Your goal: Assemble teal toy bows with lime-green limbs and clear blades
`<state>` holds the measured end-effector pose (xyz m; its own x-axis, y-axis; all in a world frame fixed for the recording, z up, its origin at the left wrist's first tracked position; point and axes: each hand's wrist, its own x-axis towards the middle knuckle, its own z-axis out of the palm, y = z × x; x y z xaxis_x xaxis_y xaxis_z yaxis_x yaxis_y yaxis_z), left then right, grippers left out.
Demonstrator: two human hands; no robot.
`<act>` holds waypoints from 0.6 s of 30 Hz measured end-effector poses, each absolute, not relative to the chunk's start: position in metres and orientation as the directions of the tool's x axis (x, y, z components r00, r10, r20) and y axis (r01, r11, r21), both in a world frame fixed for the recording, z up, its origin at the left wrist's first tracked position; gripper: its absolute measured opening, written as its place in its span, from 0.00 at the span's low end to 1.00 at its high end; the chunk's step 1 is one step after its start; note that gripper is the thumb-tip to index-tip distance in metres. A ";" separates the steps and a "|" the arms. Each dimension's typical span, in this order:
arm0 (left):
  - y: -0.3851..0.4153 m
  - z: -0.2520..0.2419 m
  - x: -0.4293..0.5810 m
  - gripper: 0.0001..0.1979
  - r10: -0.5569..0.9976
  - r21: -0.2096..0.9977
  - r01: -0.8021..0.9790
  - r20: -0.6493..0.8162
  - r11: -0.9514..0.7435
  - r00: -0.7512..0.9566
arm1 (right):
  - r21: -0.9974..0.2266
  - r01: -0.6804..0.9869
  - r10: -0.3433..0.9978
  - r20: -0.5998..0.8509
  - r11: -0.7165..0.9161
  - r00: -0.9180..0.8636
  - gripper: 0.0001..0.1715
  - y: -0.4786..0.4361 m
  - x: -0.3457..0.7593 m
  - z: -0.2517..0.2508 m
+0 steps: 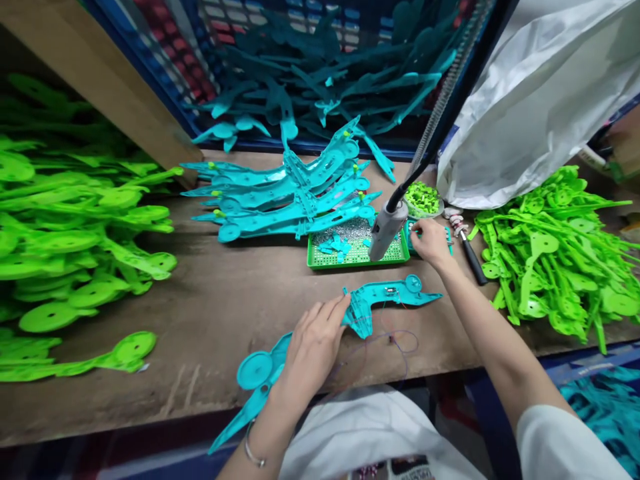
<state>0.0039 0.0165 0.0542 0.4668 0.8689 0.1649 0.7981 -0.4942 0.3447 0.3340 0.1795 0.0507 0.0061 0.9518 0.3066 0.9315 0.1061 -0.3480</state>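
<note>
A long teal plastic part (385, 297) lies flat on the wooden bench (225, 300) in front of me, with thin wires (395, 340) trailing from it. My left hand (313, 350) rests on its middle, fingers stretched flat and pressing it down. My right hand (430, 241) reaches to the right end of a green tray (357, 257) of small screws and teal bits, fingers curled in a pinch on something too small to make out. A grey electric screwdriver (387, 230) hangs on a black cable just left of that hand.
Stacked teal parts (295, 193) lie behind the tray, more in a blue crate (325, 67). Bright green parts are piled at left (75, 220) and right (555, 247). A dish of green pieces (423, 198), a black-handled tool (473, 257) and a white bag (540, 100) sit at right.
</note>
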 end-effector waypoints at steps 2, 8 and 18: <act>0.017 0.054 0.004 0.25 0.868 0.365 0.789 0.154 -0.494 0.472 | -0.357 0.931 0.959 0.283 0.083 0.023 0.13 0.188 0.334 0.047; 0.016 0.054 0.002 0.25 0.881 0.397 0.791 0.129 -0.467 0.455 | -0.518 0.855 0.949 0.280 0.020 0.147 0.08 0.132 0.310 0.066; 0.011 0.060 0.005 0.26 0.884 0.390 0.799 0.103 -0.458 0.457 | -0.889 0.432 0.950 -0.010 -0.152 0.313 0.06 0.028 0.239 0.049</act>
<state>0.0051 0.0106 0.0603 0.4567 0.8836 0.1030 0.7986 -0.4583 0.3901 0.2387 0.0281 0.0488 0.3131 0.9497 -0.0102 0.4321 -0.1520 -0.8889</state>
